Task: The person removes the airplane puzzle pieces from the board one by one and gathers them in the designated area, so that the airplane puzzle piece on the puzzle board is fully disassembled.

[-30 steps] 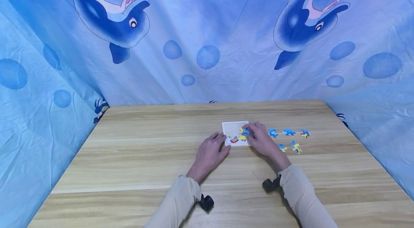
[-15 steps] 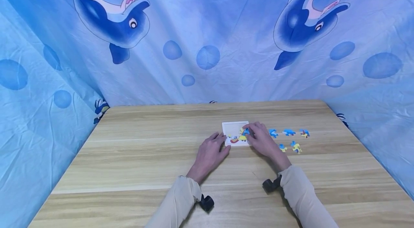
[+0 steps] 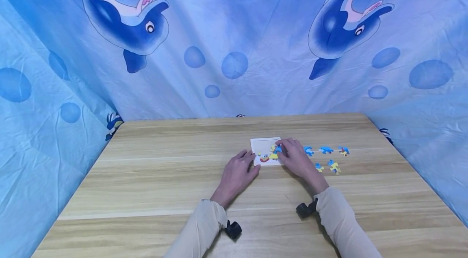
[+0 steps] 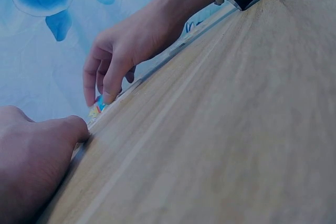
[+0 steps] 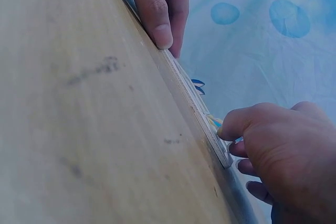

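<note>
A white-framed puzzle board (image 3: 264, 144) lies flat at the middle of the table. Joined pieces with yellow, red and blue artwork fill part of its lower area. My left hand (image 3: 237, 172) holds the board's near left corner, the thumb (image 5: 163, 36) at the near edge and the fingers along the left side. At the board's right side, my right hand (image 3: 295, 158) pinches a small blue and yellow puzzle piece (image 4: 97, 106) between thumb and fingers, tilted up off the board in the left wrist view. The hand hides part of that piece and the board's right edge.
Several loose puzzle pieces (image 3: 326, 150) lie in two rows right of the board, some close to my right forearm. A blue dolphin-print curtain (image 3: 234, 26) surrounds the wooden table (image 3: 146, 185) at the back and sides.
</note>
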### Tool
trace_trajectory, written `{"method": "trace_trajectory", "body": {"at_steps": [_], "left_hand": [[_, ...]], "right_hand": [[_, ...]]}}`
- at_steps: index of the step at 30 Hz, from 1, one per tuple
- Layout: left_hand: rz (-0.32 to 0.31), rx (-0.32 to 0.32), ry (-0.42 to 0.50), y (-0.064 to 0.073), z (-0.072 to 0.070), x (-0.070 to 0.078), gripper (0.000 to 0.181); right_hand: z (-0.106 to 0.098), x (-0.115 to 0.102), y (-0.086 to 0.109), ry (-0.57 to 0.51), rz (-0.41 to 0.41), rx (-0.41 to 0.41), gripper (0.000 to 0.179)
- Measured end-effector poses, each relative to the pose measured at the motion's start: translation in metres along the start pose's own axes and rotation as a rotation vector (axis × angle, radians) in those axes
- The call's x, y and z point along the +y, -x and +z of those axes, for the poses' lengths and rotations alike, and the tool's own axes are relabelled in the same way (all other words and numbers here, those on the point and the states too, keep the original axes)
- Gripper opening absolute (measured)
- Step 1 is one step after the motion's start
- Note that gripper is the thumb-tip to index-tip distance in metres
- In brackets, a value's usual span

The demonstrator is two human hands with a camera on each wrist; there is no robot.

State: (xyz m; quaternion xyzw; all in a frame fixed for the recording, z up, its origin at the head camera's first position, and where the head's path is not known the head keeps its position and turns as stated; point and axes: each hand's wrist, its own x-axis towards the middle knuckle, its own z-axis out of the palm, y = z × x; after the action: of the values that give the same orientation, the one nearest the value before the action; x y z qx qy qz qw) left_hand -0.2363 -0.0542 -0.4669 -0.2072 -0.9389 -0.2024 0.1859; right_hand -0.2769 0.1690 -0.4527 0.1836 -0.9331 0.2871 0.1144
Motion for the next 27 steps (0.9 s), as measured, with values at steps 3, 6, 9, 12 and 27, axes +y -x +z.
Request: {"method": "trace_trajectory", "body": {"at_steps": [3,6,9,12,27], "left_hand": [[0.002,0.003,0.002,-0.0001,0.0003,-0.0001,0.041],[0.005,0.003,0.003,-0.0003,0.0007,0.0001,0.041],[0.006,-0.002,0.005,-0.0002,0.0008,0.0005,0.041],[0.004,-0.008,0.009,-0.0002,0.0008,0.0006,0.042],[-0.004,-0.009,0.016,0.0012,0.0010,-0.0010,0.041]], "right_hand": [[0.0002,0.0006,0.0003,0.000,0.003,-0.002,0.031],[-0.0004,0.0007,0.0010,-0.001,0.006,0.000,0.031],[-0.0011,0.0009,0.0019,-0.005,0.005,0.004,0.032],[-0.0017,0.0020,0.0028,-0.015,0.008,0.009,0.032],[-0.0060,0.0050,0.0056,-0.086,0.007,0.014,0.032]]}}
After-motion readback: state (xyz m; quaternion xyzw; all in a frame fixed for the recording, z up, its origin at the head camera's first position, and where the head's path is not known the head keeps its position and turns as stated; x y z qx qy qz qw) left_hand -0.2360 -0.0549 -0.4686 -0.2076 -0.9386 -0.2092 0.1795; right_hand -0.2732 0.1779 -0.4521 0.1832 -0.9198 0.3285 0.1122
